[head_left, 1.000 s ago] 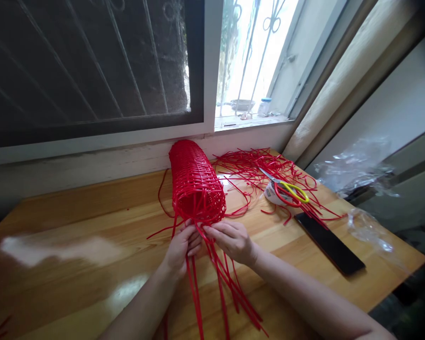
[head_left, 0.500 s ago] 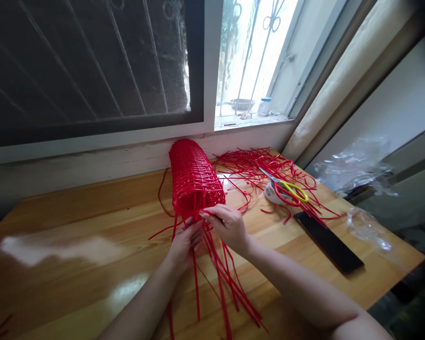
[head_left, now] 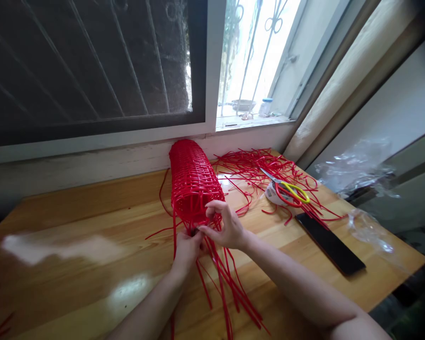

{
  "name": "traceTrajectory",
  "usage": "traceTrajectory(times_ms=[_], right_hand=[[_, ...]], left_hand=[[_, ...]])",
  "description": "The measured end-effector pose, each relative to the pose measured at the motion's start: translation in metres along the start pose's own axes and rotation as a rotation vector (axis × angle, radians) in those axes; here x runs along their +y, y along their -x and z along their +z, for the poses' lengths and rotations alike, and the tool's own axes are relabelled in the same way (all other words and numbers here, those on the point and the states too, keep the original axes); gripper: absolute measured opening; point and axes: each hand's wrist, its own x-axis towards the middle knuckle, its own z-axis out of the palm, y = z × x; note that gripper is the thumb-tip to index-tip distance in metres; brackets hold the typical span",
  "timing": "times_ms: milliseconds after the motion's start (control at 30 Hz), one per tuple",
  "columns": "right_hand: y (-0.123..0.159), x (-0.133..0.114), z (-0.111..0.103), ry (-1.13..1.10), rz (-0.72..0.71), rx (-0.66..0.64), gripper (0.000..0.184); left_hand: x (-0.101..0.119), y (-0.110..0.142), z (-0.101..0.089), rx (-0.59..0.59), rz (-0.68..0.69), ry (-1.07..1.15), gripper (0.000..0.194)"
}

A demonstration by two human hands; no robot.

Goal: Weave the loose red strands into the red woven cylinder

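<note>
A red woven basket (head_left: 194,170) lies on its side, its round mouth turned toward me and its far end near the wall. Long loose red strands (head_left: 226,288) hang from the rim toward the table's front. My left hand (head_left: 188,248) is closed at the lower rim, pinching red strands there. Just to its right, my right hand (head_left: 228,226) has thumb and forefinger spread apart, with nothing visible between them. Its fingers are close to the rim's right side; whether they touch it I cannot tell.
Scissors (head_left: 292,194) with red and yellow handles rest on a small white roll (head_left: 274,193). Behind them is a heap of cut red strands (head_left: 262,163). A black phone (head_left: 329,243) lies at right, near clear plastic wrap (head_left: 368,229). The window wall bounds the wooden table (head_left: 74,203).
My right hand has opened from its pinch on a strand, its thumb and forefinger now apart. The left hand has turned slightly and shifted a little lower at the rim.
</note>
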Motion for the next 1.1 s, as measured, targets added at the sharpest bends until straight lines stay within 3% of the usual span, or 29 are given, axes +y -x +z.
traceTrajectory(times_ms=[133,233,400,500,600,667,767,833,1100], right_hand=[[0.017,0.0,-0.008,0.053,0.041,0.018,0.02],[0.027,-0.003,-0.014,0.137,0.236,-0.027,0.004],[0.034,-0.004,-0.011,-0.073,0.542,-0.331,0.015],[0.037,0.003,-0.003,-0.256,0.694,-0.267,0.015],[0.038,0.009,-0.002,-0.256,0.722,-0.214,0.015],[0.037,0.008,-0.005,-0.147,0.673,-0.257,0.014],[0.035,0.003,-0.011,0.055,0.585,-0.339,0.015],[0.035,-0.002,-0.013,0.167,0.547,-0.384,0.015],[0.044,-0.011,-0.022,0.433,0.491,-0.799,0.012]], left_hand=[[-0.004,-0.004,-0.01,-0.231,-0.109,-0.045,0.016],[-0.004,-0.007,-0.016,-0.385,-0.172,-0.066,0.015],[-0.002,-0.01,-0.018,-0.514,-0.2,-0.085,0.016],[0.004,-0.011,-0.022,-0.544,-0.195,-0.125,0.015],[0.019,-0.009,-0.027,-0.595,-0.2,-0.2,0.017],[0.029,-0.007,-0.028,-0.542,-0.199,-0.183,0.021],[0.04,0.0,-0.022,-0.306,-0.172,-0.025,0.026],[0.04,0.004,-0.016,-0.215,-0.169,0.057,0.026],[0.024,0.008,-0.005,-0.088,-0.112,0.112,0.028]])
